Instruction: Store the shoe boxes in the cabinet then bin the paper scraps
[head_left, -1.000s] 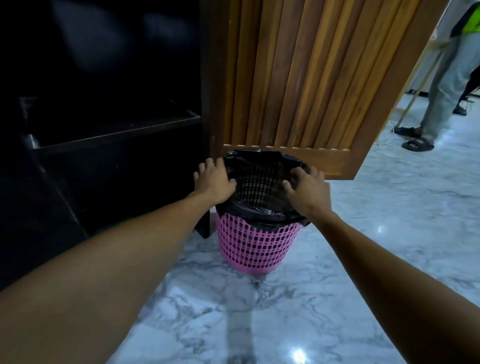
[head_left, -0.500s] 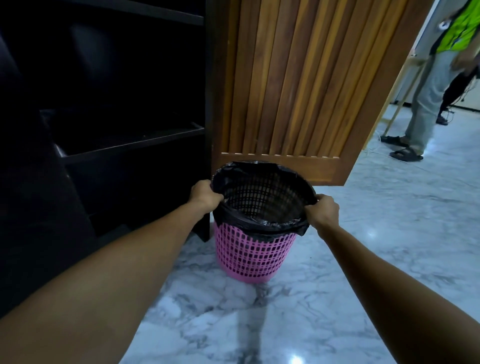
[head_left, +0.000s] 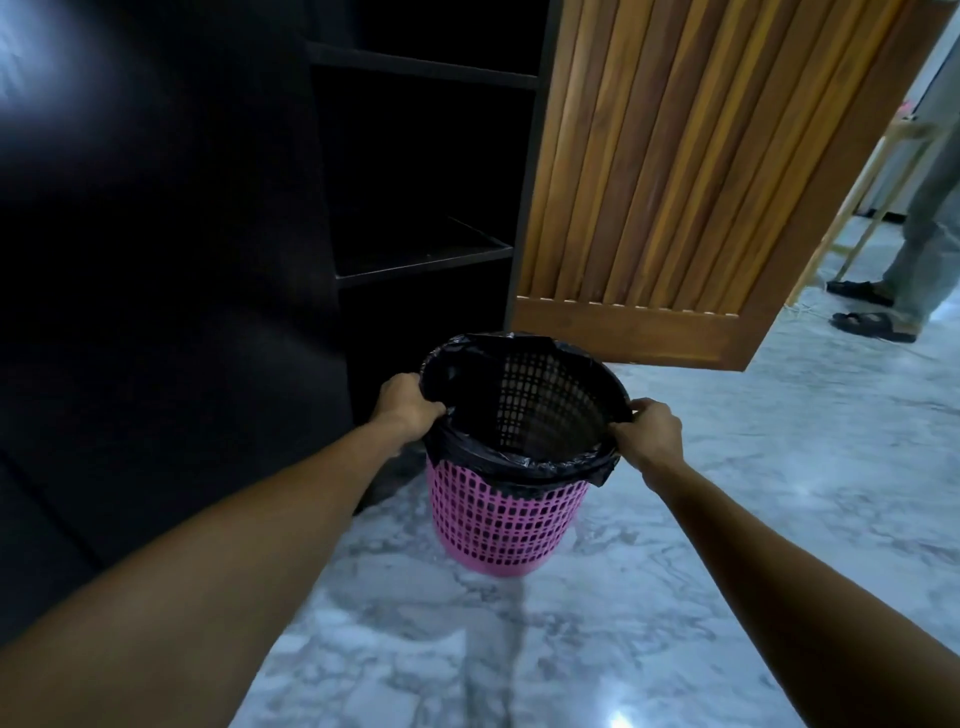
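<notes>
the pink basket bin (head_left: 501, 525) is dead ahead of the person, black liner (head_left: 519, 465) folded over its rim. left hand (head_left: 408, 405) grips the rim at nine o'clock, right hand (head_left: 649, 434) pinches the liner at three. marble floor (head_left: 753, 519) below. dark cabinet (head_left: 415, 260) stands open at eleven, slatted wooden door (head_left: 675, 182) at one.

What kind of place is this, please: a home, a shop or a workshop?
Probably a room in a home, though an office is possible: a polished marble floor, a dark shelved cabinet with a slatted wooden door, and a pink bin with a black liner.
</notes>
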